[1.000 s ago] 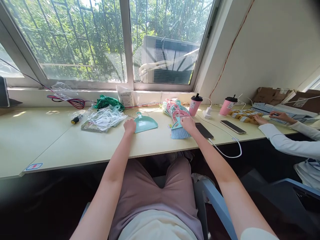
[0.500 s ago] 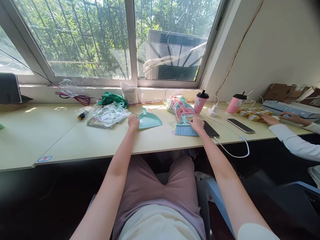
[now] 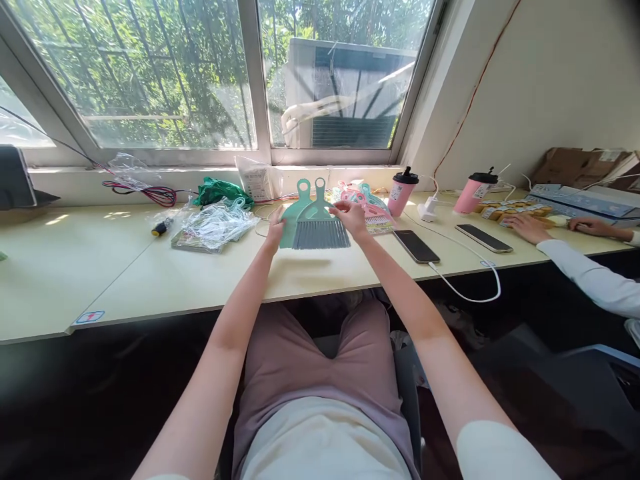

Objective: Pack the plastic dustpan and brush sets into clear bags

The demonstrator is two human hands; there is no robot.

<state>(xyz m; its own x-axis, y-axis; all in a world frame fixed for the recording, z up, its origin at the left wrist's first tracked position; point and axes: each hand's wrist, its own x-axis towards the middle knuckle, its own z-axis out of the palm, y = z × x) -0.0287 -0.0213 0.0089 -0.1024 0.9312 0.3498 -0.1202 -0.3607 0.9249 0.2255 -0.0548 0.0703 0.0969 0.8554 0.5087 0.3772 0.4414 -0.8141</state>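
Above the table my left hand [image 3: 275, 227] grips the left edge of a mint-green dustpan [image 3: 289, 233], which is raised upright with its looped handle at the top. My right hand [image 3: 350, 219] is closed on the right side of a small brush [image 3: 321, 233] with grey-blue bristles. The brush lies in front of the dustpan, covering much of its right part, and both handles point up. Behind my right hand lies a pile of pink and green brush sets [image 3: 371, 208], partly hidden. Left of my left hand is a stack of clear plastic bags [image 3: 216, 228].
Two phones [image 3: 416, 246] lie to the right, one with a white cable over the table edge. Pink cups [image 3: 401, 193] stand behind them. Another person's hand [image 3: 527, 228] rests by yellow packs [image 3: 520, 210]. A screwdriver [image 3: 161, 228] and green bag [image 3: 220, 191] are at left.
The dustpan and brush have been lifted off the table and brought together. My right hand moved left with the brush, uncovering the black phone. The other person's hand shifted slightly left.
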